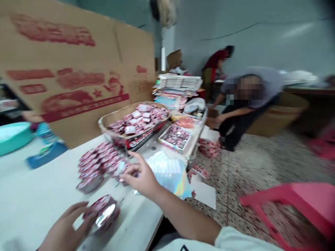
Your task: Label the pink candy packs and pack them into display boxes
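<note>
My left hand (66,226) grips the left edge of a rounded red-and-silver foil pack (106,212) on the white table (31,191), its thumb and fingers against the pack. My right hand (141,176) is above the table beside rows of similar red-and-white packs (98,160), thumb and fingers curled into a pinch. A small pale piece (121,167) shows by its fingertips, too blurred to name. Under and beyond my right wrist lies a shiny iridescent sheet (178,176) with white strips (162,162) on it.
A basket (102,122) of small packs stands behind the rows, before a large cardboard sheet (86,69). A shallow box (187,148) of small pieces and stacked papers (180,83) sit farther back. A blue tape dispenser (47,155) is left. A co-worker (261,87) bends near a pink stool (300,202).
</note>
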`<state>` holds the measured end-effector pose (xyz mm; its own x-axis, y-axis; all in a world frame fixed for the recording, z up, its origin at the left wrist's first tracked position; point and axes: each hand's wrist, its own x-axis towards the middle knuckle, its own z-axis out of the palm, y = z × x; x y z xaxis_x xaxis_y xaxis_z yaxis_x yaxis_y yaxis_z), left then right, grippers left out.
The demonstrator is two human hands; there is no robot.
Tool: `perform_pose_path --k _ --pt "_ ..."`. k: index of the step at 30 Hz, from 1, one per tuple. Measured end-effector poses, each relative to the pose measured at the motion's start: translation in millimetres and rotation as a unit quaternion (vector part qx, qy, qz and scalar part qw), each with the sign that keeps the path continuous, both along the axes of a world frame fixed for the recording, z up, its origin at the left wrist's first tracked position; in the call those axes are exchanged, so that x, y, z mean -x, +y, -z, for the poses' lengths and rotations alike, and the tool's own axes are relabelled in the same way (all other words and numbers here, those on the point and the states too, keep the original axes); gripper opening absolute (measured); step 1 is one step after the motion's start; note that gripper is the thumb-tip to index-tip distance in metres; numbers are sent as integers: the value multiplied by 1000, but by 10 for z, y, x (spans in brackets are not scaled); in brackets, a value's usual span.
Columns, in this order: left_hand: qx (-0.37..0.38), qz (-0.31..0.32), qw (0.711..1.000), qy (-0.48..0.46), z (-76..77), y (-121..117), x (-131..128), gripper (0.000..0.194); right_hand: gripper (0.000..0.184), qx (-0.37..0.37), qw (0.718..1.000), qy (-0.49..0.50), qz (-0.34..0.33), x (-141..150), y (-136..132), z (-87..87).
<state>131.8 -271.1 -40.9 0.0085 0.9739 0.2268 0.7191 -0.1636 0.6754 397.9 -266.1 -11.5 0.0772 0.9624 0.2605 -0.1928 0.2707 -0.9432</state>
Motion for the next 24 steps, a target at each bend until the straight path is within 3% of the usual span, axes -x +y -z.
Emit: perform_pose_path --k 2,4,8,15,18,21,24 --pt "63 -67 995 -29 -143 -223 7 58 75 -2 999 -23 -23 69 -19 -5" --pt "79 -116 979 -147 -314 -386 -118 65 73 -5 998 -50 -48 159 -48 -16" --pt "113 -106 925 -348 -522 -515 -465 73 66 -14 993 -69 -93 340 -131 -30" --pt "142 -71 848 -505 -355 -425 -613 64 63 -37 989 -103 -96 419 -175 -52" --pt "148 -37 809 -567 -354 -388 -635 66 55 -57 986 -110 -112 387 -203 -84" --pt "152 3 803 -577 -419 -363 -680 58 44 -44 985 -102 -130 359 -235 -103" --pt "144 -1 808 -571 -474 -332 -731 42 33 -44 985 -95 -136 337 -252 -112"
